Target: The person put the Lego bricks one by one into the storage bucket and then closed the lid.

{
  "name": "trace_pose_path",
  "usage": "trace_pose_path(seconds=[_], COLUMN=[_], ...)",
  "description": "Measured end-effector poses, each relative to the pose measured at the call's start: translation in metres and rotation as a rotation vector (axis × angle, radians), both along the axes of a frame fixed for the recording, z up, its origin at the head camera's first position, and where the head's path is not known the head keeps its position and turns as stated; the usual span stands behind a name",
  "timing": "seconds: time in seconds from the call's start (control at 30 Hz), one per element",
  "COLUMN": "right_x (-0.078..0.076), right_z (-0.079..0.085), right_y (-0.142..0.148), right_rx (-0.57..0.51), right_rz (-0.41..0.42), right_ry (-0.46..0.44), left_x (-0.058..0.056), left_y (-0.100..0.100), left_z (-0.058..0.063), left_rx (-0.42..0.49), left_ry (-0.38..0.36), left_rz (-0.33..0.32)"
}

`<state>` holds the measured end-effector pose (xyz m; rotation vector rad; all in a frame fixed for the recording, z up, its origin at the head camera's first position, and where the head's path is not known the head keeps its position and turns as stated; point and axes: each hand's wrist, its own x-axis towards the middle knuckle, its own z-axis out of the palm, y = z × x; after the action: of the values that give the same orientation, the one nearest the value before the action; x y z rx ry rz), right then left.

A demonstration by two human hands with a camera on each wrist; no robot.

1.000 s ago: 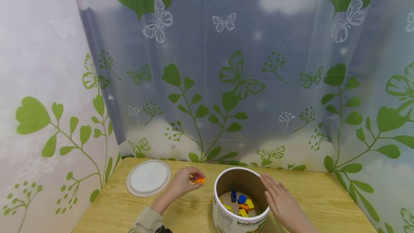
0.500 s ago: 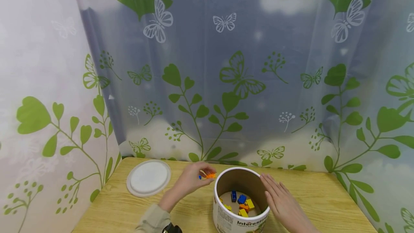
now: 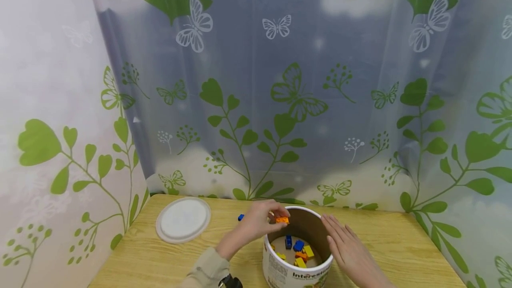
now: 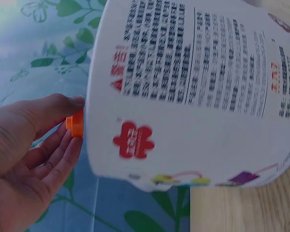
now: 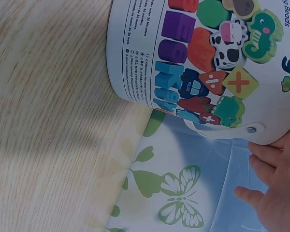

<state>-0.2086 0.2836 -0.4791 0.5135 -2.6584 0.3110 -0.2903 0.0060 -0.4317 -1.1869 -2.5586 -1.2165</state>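
My left hand pinches an orange toy brick between thumb and fingers, over the left rim of a round white bucket. In the left wrist view the orange brick shows beside the bucket's upper edge. My right hand lies with straight fingers against the bucket's right rim, also touching the bucket wall in the right wrist view. Inside the bucket are several bricks: a yellow brick, a blue brick and an orange brick among them.
A white round lid lies on the wooden table at the left. One small blue brick sits on the table behind my left wrist. A patterned curtain hangs along the table's back edge.
My left hand has moved right with the orange brick, from the table beside the bucket to over its rim. The blue brick behind it has come into view. My right hand stays put.
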Motion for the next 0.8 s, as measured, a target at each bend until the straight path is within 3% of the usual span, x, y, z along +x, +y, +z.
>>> trace_pose_path(seconds=[0.37,0.6,0.8], right_x=[-0.001,-0.001,-0.001], right_z=[-0.002,-0.002,-0.002], right_y=[0.001,0.001,0.001], right_rx=[-0.001,0.008,0.001], right_rz=[0.007,0.004,0.007], right_ry=[0.001,0.016,0.024], left_x=[0.002,0.002,0.001], left_y=[0.024,0.029,0.03], left_z=[-0.005,-0.013,-0.016], left_rx=[-0.103,-0.141,-0.146], left_ry=[0.029,0.048,0.024], left_rz=[-0.049,-0.087,-0.076])
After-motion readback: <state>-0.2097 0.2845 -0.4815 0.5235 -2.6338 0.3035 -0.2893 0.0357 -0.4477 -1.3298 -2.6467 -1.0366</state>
